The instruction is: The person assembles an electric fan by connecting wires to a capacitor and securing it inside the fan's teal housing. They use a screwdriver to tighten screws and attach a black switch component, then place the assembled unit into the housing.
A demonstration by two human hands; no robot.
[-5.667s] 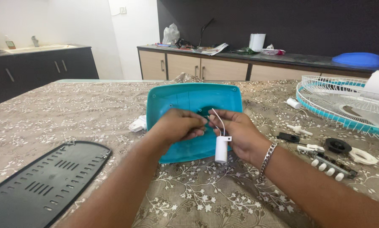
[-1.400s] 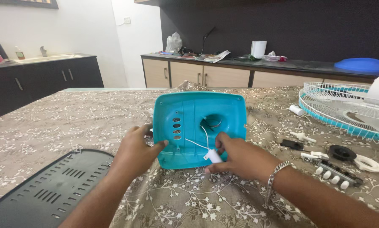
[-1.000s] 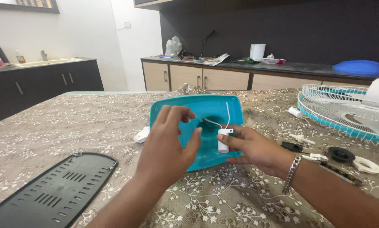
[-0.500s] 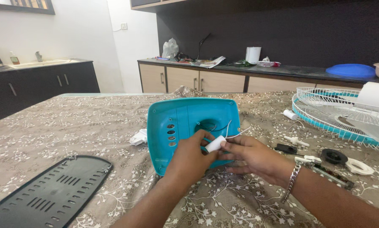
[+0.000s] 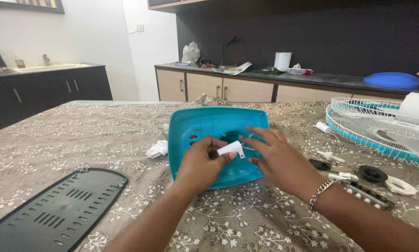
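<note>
White plastic forms the small cylindrical capacitor [image 5: 231, 149], which is pinched at its near end between the thumb and fingers [image 5: 217, 143] of the left hand [image 5: 201, 163] and is held just above the hollow of the turquoise housing [image 5: 204, 125]. Its long axis is laid roughly level and crosswise, a small mounting tab pointing down at the end turned toward the right hand [image 5: 277, 156]. Thin white wires [image 5: 249, 136] are run from that end into the round opening of the housing. The right hand's fingers are spread and held loosely, nothing being gripped; their tips are kept just beside the cylinder's free end, so the left hand is the nearer one. The housing is a smooth, glossy moulded shell with rounded corners, tilted up from the bench [image 5: 55, 135], which is covered by a brown cloth printed with pale flowers. A flat black slotted panel [image 5: 55, 210] is laid to the left, a small white part [image 5: 157, 149] just beside the housing, and white and black fittings [image 5: 368, 179] and a wire fan guard [image 5: 373, 121] to the right.
</note>
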